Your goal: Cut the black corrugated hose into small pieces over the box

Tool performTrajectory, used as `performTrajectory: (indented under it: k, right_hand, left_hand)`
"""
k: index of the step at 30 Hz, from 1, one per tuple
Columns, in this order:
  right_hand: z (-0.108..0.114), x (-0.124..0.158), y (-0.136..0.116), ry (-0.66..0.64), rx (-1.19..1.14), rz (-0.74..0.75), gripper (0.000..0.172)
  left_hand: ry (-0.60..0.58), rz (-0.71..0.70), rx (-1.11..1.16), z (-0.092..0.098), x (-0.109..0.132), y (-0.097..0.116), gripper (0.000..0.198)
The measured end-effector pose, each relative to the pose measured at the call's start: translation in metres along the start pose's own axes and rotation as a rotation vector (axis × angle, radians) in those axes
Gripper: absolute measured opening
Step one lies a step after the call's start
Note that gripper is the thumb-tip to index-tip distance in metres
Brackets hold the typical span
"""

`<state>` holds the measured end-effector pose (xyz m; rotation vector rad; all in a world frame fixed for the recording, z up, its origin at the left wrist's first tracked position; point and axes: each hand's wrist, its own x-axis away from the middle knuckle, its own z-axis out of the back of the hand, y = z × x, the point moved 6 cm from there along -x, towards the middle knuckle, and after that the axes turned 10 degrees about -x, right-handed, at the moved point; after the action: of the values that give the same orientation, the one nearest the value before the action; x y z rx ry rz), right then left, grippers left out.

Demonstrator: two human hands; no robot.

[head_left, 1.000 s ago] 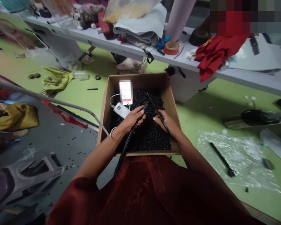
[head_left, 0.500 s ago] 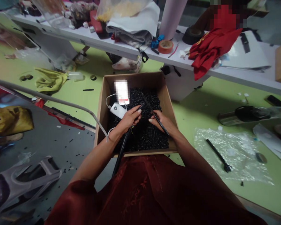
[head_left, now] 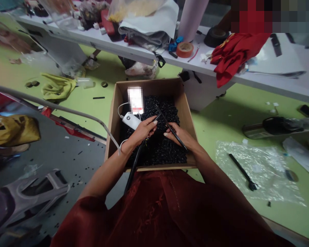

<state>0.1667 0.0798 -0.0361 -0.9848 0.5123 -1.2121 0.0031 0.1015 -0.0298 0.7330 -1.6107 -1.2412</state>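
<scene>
A cardboard box [head_left: 187, 113] full of small black parts [head_left: 164, 151] stands on the floor in front of my knees. Over it, my left hand [head_left: 141, 132] is closed round a black ribbed flexible tube [head_left: 134, 164] that runs down toward my lap. My right hand [head_left: 181, 135] is closed on a thin black rod [head_left: 170, 127] that points up and to the left. The tips of tube and rod lie close together between my hands. A lit phone [head_left: 135, 100] and a white power bank [head_left: 131, 120] with its cable rest in the box's left half.
A long white table [head_left: 134, 51] with cloth, tape rolls and red fabric [head_left: 229, 58] runs behind the box. A clear plastic sheet [head_left: 257, 171] with a black rod lies on the green floor at right. Yellow cloth [head_left: 58, 87] and a grey plastic frame [head_left: 28, 195] lie left.
My hands have stayed over the box and drawn slightly closer, bringing the tube's end and the rod nearer each other. The view has shifted a little.
</scene>
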Motion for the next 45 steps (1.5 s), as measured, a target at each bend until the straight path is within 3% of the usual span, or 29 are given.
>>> performTrajectory:
  k: [22,31,45]
  right_hand:
    - [-0.003,0.000,-0.002,-0.032,0.080,0.005,0.045]
    - [-0.001,0.002,-0.006,-0.020,0.120,0.034,0.032]
    - [-0.006,0.000,0.003,-0.002,0.212,-0.069,0.018]
  left_hand:
    - [-0.019,0.033,-0.090,-0.002,0.000,-0.001,0.048]
    - [-0.018,0.053,-0.094,-0.002,-0.001,-0.006,0.048]
    - [0.028,0.113,-0.139,-0.002,-0.003,-0.012,0.033]
